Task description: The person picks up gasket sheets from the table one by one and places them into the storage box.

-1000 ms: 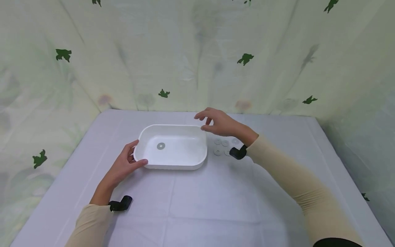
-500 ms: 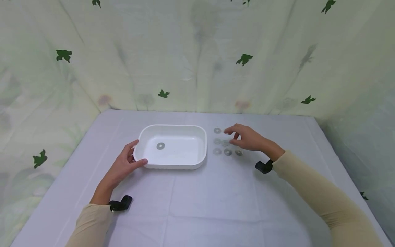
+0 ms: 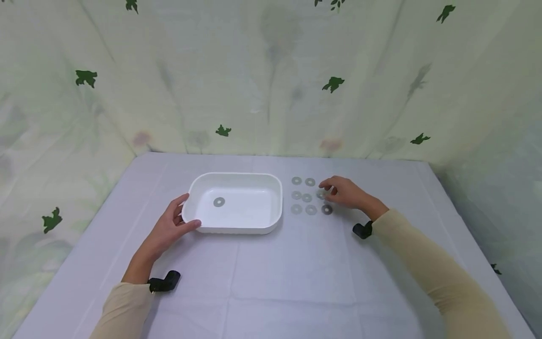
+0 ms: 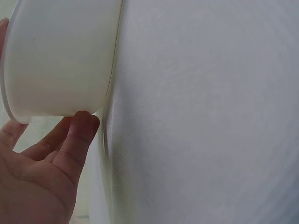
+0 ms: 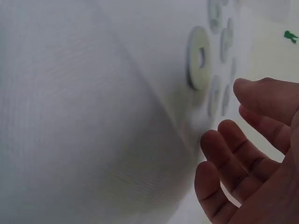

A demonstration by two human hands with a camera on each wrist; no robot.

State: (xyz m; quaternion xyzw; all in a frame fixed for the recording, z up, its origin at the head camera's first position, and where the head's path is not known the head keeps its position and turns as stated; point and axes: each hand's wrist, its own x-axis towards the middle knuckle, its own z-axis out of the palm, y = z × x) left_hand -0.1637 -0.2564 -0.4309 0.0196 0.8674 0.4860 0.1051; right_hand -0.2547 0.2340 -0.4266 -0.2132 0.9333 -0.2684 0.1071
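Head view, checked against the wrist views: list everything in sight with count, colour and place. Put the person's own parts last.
White tray: 1, white, left of the table's middle.
Ring in the tray: 1, grey, on its floor, left of centre.
Rings on the cloth: 8 visible, grey, in rows of two, three and three right of the tray.
Cloth: 1, white, over the table.
Backdrop: sheet count unclear, pale green and whitish, behind and beside the table.
Leaf shapes: several, dark green, on the backdrop.
Wrist devices: 2, black, one per wrist.
Sleeves: 2, beige, one per arm.
Left grip: 1, bare, holding the tray's left end.
Right grip: 1, bare, at the middle row's rightmost ring; contact unclear.
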